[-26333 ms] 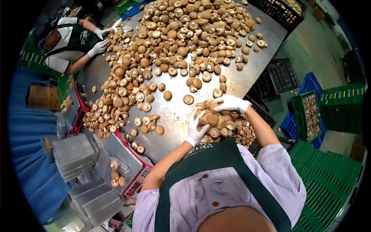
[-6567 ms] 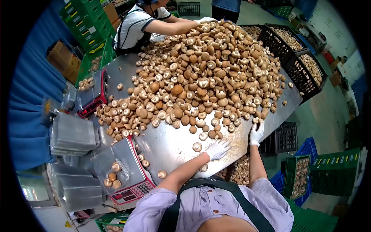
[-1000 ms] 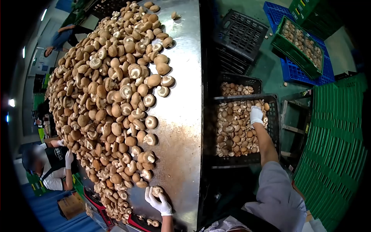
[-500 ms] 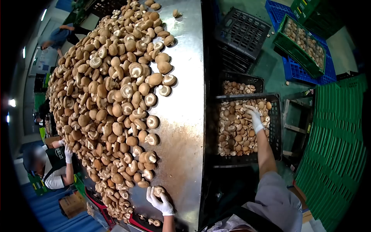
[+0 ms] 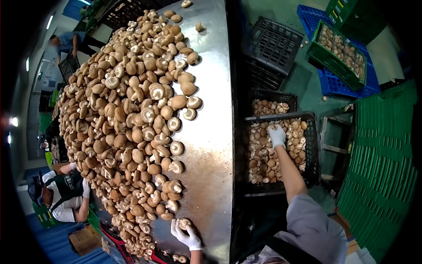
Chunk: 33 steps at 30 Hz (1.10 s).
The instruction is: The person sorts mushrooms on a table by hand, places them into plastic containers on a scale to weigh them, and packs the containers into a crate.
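Mushroom (image 5: 184,223) over the bench (image 5: 206,163), just beside the near end of the pile (image 5: 127,119); left hand (image 5: 190,238), white glove, grasping it with curled fingers. Right hand (image 5: 277,136), also gloved, down in the black crate (image 5: 313,152) next to the bench, fingertips among loose mushrooms (image 5: 268,169); can't tell if it grips one. Second crate (image 5: 291,97) with mushrooms just behind the first; stacked black crates (image 5: 279,42) beyond. Green crate (image 5: 314,52) of packed mushrooms on blue pallet (image 5: 373,79), tall green stack (image 5: 382,163) at far right of view. Co-worker (image 5: 66,196) across the pile, gloved hand at its edge. Another person (image 5: 70,38) farther back, bent over a dark crate (image 5: 69,67). Carton (image 5: 85,240) lower left, near red scale (image 5: 116,240)
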### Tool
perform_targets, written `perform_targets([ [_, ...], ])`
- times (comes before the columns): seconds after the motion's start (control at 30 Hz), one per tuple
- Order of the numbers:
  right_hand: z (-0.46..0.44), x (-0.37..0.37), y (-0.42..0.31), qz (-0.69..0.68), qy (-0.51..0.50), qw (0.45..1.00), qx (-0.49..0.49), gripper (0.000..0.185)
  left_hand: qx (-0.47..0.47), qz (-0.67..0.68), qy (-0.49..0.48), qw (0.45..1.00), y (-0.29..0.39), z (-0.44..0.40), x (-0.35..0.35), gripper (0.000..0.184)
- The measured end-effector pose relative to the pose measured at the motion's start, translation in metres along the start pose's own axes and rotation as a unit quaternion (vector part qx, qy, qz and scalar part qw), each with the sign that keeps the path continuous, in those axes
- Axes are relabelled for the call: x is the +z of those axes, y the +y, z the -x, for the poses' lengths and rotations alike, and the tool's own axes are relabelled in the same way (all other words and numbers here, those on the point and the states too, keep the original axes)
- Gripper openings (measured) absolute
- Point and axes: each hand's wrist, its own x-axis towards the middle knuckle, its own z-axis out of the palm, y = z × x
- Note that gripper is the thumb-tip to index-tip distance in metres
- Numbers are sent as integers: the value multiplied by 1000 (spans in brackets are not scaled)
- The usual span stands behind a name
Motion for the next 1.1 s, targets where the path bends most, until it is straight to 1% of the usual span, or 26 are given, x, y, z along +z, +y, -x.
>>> perform_targets([
  [0.07,-1,2,39,-82,-14,996,-18,48,2,-9,-4,1000,3,-1,-2,41],
  [0.1,-11,2,61,-152,-79,985,-8,54,-1,-1,5,1000,3,-1,-1,41],
  [0.13,21,-31,34,-217,-88,972,3,53,-3,7,16,1000,2,-1,0,41],
  [0.2,10,-47,38,-209,-54,973,-83,52,2,18,13,1000,0,-2,-1,41],
  [0.23,13,-60,18,-257,-32,962,-90,50,8,13,13,1000,0,-3,0,41],
  [0.27,17,-81,1,-223,-39,962,-154,50,12,6,12,1000,2,-3,-1,41],
  [0.33,20,-110,-45,-78,-2,979,-189,49,3,-3,15,1000,8,-4,-3,39],
  [0.37,17,-116,-64,6,28,976,-217,50,12,-3,20,1000,6,-5,-1,39],
  [0.4,16,-120,-79,91,56,964,-244,51,18,-6,25,1000,3,-3,-1,39],
  [0.43,8,-122,-88,134,41,953,-270,52,22,-3,27,999,5,-5,-2,39],
  [0.47,-7,-117,-88,178,48,919,-347,54,22,-4,31,999,7,-5,-3,39],
  [0.53,-23,-103,-87,199,155,870,-424,54,8,-21,24,999,16,-8,-7,36],
  [0.6,18,-108,-110,96,114,902,-404,53,17,-42,31,999,14,-10,-9,38],
  [0.67,47,-97,-112,30,59,924,-377,43,22,-42,46,998,13,-8,-8,39],
  [0.73,83,-86,-106,-9,38,890,-455,30,19,-21,45,999,14,-10,-12,41],
  [0.8,139,-81,-113,-67,-15,872,-485,20,20,-14,54,998,11,-9,-10,43],
  [0.83,172,-83,-122,-53,-38,867,-494,18,19,-11,55,998,11,-9,-10,45],
  [0.87,198,-80,-128,-38,-35,856,-515,18,18,-8,54,998,12,-8,-11,46],
  [0.93,220,-57,-133,-38,-97,841,-531,18,20,-5,60,998,11,-8,-11,45],
  [1.0,260,-39,-147,-44,-141,808,-570,19,16,-12,64,998,11,-7,-10,41],
  [1.03,278,-28,-153,-51,-177,798,-574,20,20,-20,70,997,10,-8,-9,39],
  [1.1,298,5,-161,-38,-232,765,-600,22,11,-4,69,998,9,-7,-9,40],
])
